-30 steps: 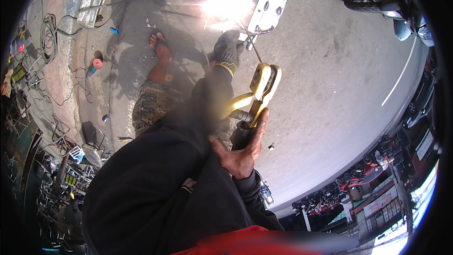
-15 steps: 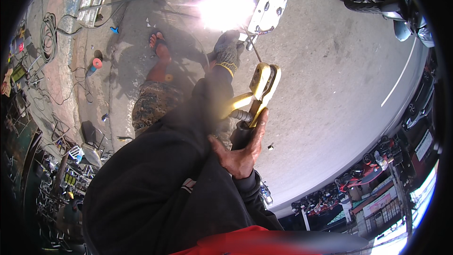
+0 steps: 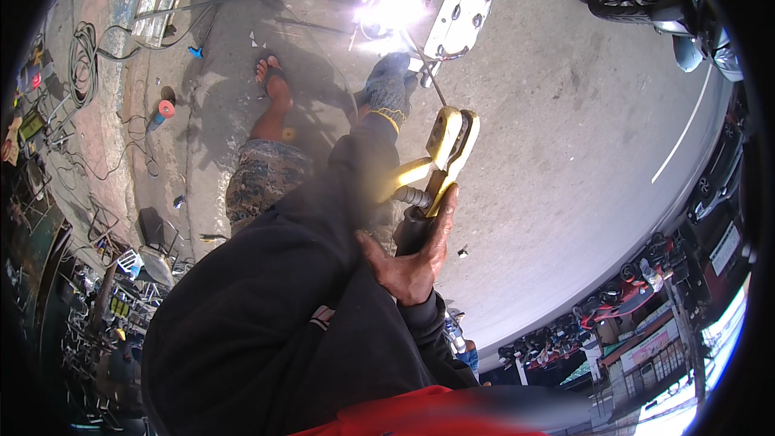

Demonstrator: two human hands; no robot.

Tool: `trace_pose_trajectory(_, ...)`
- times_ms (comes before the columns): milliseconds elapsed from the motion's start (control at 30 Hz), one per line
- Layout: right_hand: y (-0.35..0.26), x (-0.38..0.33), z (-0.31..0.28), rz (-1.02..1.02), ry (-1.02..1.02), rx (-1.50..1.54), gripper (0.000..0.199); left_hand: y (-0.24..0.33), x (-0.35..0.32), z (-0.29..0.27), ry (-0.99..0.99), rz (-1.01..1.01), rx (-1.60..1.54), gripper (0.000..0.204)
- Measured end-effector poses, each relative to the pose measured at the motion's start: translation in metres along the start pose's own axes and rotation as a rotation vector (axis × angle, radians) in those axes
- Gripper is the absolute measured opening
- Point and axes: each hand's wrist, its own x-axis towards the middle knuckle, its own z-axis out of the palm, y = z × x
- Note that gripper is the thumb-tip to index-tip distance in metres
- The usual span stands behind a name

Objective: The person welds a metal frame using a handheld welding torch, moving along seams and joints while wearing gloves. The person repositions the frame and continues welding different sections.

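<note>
**Gripping a yellow electrode holder (image 3: 444,141) below glare (image 3: 391,14)**

In head view, clasping its black handle (image 3: 412,232) in the bare right hand (image 3: 412,273). Pointing a thin rod (image 3: 434,81) toward the glare, beside a silver frame (image 3: 462,18). Holding the gloved left hand (image 3: 389,85) apart, just below the glare; cannot tell whether closed on anything.

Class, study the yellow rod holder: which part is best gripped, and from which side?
Probably the dark handle, taken from the wearer's side, where the right grip holds it. That end lies toward the wearer; the head of the yellow rod holder points away, its thin rod slanting toward the bright glare, so that end seems best avoided.
</note>
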Motion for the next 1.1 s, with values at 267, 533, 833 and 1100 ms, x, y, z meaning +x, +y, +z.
trace_pose_trajectory(267, 0.002, -0.004, 0.000, -0.027, 0.017, -0.075, 0.128, -0.041, 0.016, -0.017, -0.047, -0.296, -0.159, 0.025)
trace_pose_trajectory(533, 0.005, 0.000, 0.000, -0.090, 0.020, -0.156, 0.129, -0.043, 0.010, -0.014, -0.036, -0.156, -0.119, 0.022)
trace_pose_trajectory(833, 0.004, 0.006, 0.002, -0.072, 0.023, -0.116, 0.128, -0.039, 0.006, -0.013, -0.037, -0.073, -0.054, 0.021)
trace_pose_trajectory(1100, 0.005, 0.005, 0.002, -0.065, 0.020, -0.072, 0.128, -0.038, 0.004, -0.012, -0.034, 0.073, 0.033, 0.020)
